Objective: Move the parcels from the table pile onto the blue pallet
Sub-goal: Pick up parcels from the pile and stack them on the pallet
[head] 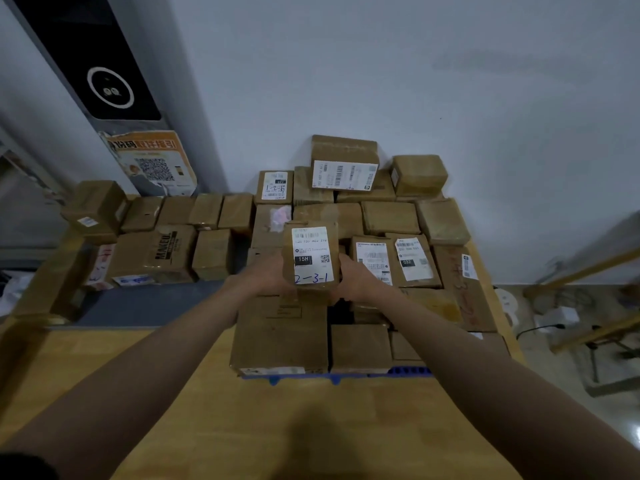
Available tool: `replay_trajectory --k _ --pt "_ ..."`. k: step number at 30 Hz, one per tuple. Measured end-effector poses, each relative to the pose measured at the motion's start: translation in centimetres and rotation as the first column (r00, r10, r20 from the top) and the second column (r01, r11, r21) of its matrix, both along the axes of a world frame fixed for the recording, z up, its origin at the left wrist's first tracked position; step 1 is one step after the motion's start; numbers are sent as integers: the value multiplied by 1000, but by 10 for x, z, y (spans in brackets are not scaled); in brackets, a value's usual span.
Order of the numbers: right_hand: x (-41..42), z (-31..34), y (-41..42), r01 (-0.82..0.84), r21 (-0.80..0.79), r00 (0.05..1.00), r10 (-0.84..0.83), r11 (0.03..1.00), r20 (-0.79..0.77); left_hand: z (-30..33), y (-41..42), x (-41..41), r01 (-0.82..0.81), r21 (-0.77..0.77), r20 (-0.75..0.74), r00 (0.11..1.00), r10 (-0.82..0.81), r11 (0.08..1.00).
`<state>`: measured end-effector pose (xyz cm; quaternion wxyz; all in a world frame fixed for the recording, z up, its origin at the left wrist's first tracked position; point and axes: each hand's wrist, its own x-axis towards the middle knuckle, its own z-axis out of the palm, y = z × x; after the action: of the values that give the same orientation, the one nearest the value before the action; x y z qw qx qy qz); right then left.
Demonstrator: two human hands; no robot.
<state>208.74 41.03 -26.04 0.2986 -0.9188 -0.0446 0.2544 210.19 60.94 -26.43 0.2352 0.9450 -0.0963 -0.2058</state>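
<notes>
A small brown parcel (pixel 311 256) with a white label marked "15H" and "2-3-1" in blue ink is held upright above the stack. My left hand (pixel 268 275) grips its left side and my right hand (pixel 355 277) grips its right side. Below and behind it several brown taped parcels (pixel 389 218) are piled high on the blue pallet (pixel 408 371), of which only a strip of front edge shows. More brown parcels (pixel 173 251) lie in rows to the left of that stack.
The wooden table top (pixel 277 417) fills the foreground under my forearms. A grey pillar with a QR poster (pixel 156 164) stands at the back left. A pale wall is behind. Yellow-framed stands (pixel 588 327) and cables sit on the floor at right.
</notes>
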Motion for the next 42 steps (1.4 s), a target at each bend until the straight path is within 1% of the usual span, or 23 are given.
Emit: replay_trajectory --k 6,10,16,21,29,32,37,40,42 --pt "31 -17 7 -21 -34 1000 20 999 -8 -20 1 27 -36 -6 -18 999 36 999" --pt "44 -26 10 29 -27 998 -30 999 -49 -33 0 40 -81 36 -46 996 82 996" --pt "54 -35 13 54 -60 996 -57 997 -62 -45 -1 47 -100 61 -86 991 105 993" --pt "52 -42 12 95 -84 991 -102 992 -88 -47 -2 46 -71 75 -69 995 76 995" --pt "51 -39 11 84 -132 979 -107 988 -171 -44 -1 42 -49 86 -77 995 56 995" --pt "49 -33 12 53 -151 978 -82 987 -193 -40 -2 41 -29 94 -88 995 37 995" --pt "42 -16 11 23 -167 985 -50 986 -163 -31 0 36 3 172 -143 989 22 985" --pt "36 -2 6 -8 -189 992 -15 982 -122 -23 3 30 21 196 -122 992 3 980" --pt "30 7 4 -19 -188 996 2 982 -90 -16 5 23 6 229 -117 993 21 973"
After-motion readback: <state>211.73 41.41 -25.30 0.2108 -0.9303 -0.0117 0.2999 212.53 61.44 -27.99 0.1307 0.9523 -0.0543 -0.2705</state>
